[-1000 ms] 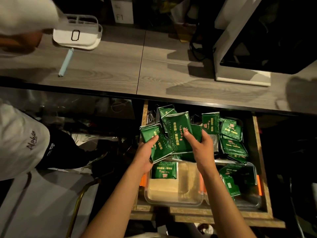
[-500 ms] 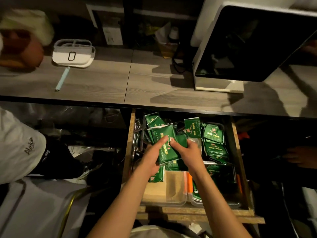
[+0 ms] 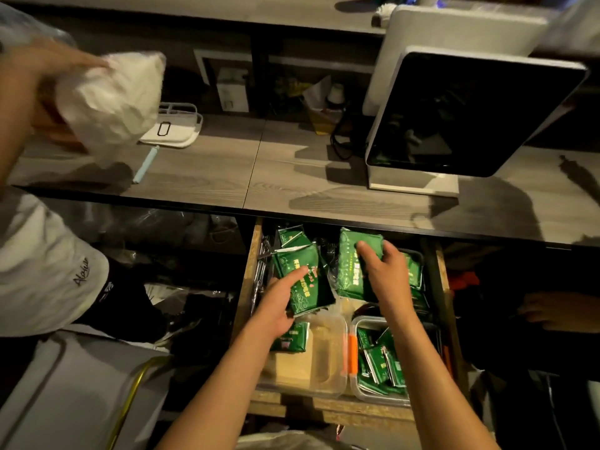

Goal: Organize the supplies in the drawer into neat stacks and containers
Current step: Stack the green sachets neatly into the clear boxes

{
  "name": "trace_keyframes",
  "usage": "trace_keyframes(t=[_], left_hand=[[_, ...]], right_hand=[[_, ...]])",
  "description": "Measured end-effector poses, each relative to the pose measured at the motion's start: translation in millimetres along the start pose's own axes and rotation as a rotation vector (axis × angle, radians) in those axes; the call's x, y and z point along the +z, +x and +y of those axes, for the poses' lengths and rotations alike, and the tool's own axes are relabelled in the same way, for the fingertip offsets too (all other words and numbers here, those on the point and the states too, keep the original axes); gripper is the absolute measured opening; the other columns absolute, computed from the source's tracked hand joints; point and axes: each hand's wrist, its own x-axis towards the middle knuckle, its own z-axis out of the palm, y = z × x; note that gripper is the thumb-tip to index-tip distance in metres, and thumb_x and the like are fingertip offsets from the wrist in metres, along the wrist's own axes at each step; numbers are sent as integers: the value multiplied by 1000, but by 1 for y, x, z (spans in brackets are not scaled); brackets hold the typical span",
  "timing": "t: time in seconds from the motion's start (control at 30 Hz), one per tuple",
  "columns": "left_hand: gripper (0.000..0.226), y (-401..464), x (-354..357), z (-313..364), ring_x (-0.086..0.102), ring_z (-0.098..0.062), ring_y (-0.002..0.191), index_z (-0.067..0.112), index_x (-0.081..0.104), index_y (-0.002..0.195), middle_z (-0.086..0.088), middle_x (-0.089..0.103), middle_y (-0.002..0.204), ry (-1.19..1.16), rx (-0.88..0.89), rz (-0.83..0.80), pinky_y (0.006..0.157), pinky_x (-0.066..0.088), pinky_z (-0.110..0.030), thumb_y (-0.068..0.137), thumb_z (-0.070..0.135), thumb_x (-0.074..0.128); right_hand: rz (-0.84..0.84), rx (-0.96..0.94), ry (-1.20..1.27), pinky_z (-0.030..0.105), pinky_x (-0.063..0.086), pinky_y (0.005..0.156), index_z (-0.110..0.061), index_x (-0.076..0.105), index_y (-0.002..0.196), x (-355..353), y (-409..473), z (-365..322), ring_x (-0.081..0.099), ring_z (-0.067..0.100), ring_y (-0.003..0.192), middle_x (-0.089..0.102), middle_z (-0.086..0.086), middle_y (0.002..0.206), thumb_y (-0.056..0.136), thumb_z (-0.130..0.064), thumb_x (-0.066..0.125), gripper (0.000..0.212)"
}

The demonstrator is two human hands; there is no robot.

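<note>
Both of my arms reach forward into the open wooden drawer (image 3: 248, 280): my left hand (image 3: 281, 302) grips a bundle of green packets (image 3: 300, 280) with its index finger stretched across the top, and my right hand (image 3: 384, 271) curls over a second green stack (image 3: 352, 264) further back. Nearer me sit two clear containers (image 3: 328, 355), the right one holding loose green packets. Above runs a grey wood-grain counter (image 3: 227, 170) with a white tray (image 3: 175, 128), a pale blue pen (image 3: 145, 164) and a dark-screened monitor (image 3: 467, 115).

Green packets (image 3: 300, 280) crowd the back of my drawer (image 3: 251, 254). The bench (image 3: 292, 177) hangs over them there. The left tub (image 3: 319, 358) in front has bare room.
</note>
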Motion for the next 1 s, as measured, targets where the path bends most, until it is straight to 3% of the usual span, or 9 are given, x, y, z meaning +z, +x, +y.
trace_keyframes(t=[0.07,0.2,0.33,0.5,0.67,0.77,0.83,0.93,1.0], left_hand=[[108,11,2,-9,63,-41,116,36,49,137,-15,57,139,-6,-10,-16,90,55,-60,43,60,96],[102,-18,17,1,65,-37,115,26,54,138,-15,63,134,-36,41,-137,97,52,-58,52,67,90],[136,-18,18,-4,51,-33,133,36,24,154,-8,45,152,15,86,-58,105,45,-57,41,76,88],[107,16,-1,-11,43,-26,141,40,50,142,-2,41,157,152,216,-47,114,35,-55,50,88,73],[104,-21,8,3,19,-20,152,26,6,160,3,17,166,322,341,-56,123,20,-46,80,67,59],[95,-10,5,-9,27,-23,149,25,16,160,-1,26,163,285,275,2,120,25,-44,85,65,60],[90,-9,-1,-12,43,-24,139,27,33,154,-1,44,153,304,272,44,115,35,-44,81,68,65],[99,2,-17,-17,62,-16,116,30,56,133,5,66,127,326,228,65,105,48,-46,52,86,68],[92,20,-31,-18,67,-16,109,32,61,123,8,71,117,295,218,102,100,52,-47,49,86,71]], right_hand=[[-112,-9,-34,25,49,57,-17,60,84,14,-7,-4,59,8,59,65,0,73,96,-29,61,17],[-164,-25,-58,20,52,73,-21,66,97,38,-19,8,65,9,83,69,-2,91,99,-31,56,14],[-259,64,7,35,49,93,-14,63,117,48,-23,13,63,11,102,69,0,108,102,-35,48,30],[-335,195,165,28,44,93,-17,56,128,57,-26,13,58,11,115,64,-4,120,102,-27,44,30],[-245,161,168,29,38,106,-17,40,146,62,-25,22,51,10,125,52,-8,136,102,-23,49,45],[-264,291,194,27,26,110,-20,23,155,76,-26,31,32,12,139,36,-8,146,105,-40,39,57],[-288,347,205,32,22,118,-20,27,154,88,-23,44,28,13,143,33,-7,151,103,-49,34,59],[-305,357,107,37,41,106,-15,57,130,106,-14,60,52,19,125,58,0,133,104,-45,33,46],[-375,403,130,36,47,98,-18,64,119,117,-4,68,62,17,112,67,2,120,102,-51,36,47]])
